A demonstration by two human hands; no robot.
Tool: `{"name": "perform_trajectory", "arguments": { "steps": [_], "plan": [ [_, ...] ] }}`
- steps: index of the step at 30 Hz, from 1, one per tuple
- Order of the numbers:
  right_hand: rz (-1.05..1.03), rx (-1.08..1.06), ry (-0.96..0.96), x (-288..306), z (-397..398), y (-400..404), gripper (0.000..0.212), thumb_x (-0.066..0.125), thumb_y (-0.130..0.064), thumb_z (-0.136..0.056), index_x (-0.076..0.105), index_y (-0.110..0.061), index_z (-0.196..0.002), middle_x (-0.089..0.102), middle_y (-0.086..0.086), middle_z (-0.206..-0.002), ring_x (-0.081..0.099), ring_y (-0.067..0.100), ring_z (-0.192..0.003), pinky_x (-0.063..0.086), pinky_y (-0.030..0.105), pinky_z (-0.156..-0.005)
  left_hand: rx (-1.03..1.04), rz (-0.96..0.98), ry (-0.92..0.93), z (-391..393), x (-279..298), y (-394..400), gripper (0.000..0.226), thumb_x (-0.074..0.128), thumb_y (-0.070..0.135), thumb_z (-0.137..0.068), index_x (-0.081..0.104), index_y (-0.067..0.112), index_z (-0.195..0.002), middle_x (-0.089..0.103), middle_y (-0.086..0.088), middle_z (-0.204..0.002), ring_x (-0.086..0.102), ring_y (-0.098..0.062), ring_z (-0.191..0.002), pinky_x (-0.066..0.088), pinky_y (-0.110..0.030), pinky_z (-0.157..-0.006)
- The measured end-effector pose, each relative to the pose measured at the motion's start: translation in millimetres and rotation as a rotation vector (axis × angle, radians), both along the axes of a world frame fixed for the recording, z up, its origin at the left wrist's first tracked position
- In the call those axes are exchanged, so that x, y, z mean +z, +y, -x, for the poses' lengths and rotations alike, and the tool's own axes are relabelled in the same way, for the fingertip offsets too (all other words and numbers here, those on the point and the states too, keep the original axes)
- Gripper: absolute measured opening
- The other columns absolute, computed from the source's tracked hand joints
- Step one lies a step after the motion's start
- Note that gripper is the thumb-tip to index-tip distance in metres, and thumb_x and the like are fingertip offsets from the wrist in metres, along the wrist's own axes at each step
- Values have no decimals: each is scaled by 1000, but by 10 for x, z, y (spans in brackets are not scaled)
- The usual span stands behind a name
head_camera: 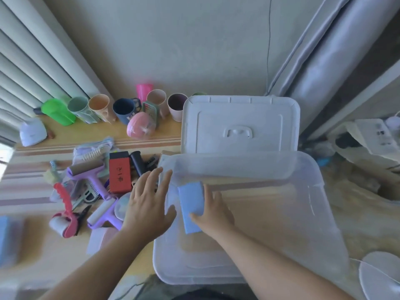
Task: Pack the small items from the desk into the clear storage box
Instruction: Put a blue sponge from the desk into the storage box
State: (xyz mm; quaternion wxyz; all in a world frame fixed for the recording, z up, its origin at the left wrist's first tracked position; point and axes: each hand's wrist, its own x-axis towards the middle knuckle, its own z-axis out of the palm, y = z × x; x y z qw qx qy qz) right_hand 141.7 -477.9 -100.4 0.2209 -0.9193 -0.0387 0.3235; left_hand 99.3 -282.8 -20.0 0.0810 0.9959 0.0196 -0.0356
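My right hand [213, 210] pinches the blue block [191, 205] low inside the clear storage box [311, 182]; left hand [149, 204] spread. I should seat it flat in 1 corner.

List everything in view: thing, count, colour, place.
clear storage box: 1, clear, desk right, open
lid: 1, white, behind box
blue block: 1, light blue, inside box's left end
cups: at least 7, mixed colours, row along the back
green container: 1, back left
pink round case: 1, before the cups
red box: 1, red and black, in pile
lint rollers: 3, two purple, one pink, in pile
left hand: open, over box's left rim
right hand: holds blue block
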Motion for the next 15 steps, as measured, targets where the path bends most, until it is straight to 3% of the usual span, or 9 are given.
{"name": "perform_trajectory", "arguments": {
  "steps": [4,8,12,15],
  "plan": [
    [-107,78,69,-63,26,11,116,71,-58,-83,-14,-46,-160,34,1,-138,53,28,-123,50,40,-82,-91,-8,25,98,-30,139,85,58,55,-81,34,21,-156,22,-6,-165,23,-35,-147,27,-53,-120],
    [-78,220,91,-49,-16,-23,119,72,-60,-82,-14,-42,-163,29,-2,-147,48,24,-130,50,41,-89,-155,74,58,170,-7,263,80,48,63,-90,26,29,-159,14,-1,-168,15,-28,-151,21,-47,-122],
    [-94,235,-30,190,-92,-9,94,64,-58,-92,8,-36,-164,33,-3,-150,41,25,-140,48,46,-101,-58,214,53,294,6,599,65,58,47,-92,41,28,-152,50,7,-146,36,-19,-137,36,-41,-114],
    [-210,228,-386,553,-60,286,65,67,-31,-94,41,-25,-153,46,5,-141,49,29,-130,49,47,-103,139,244,100,508,-197,1151,51,60,34,-90,54,32,-141,59,9,-132,48,-20,-127,42,-40,-108]
  ]
}}
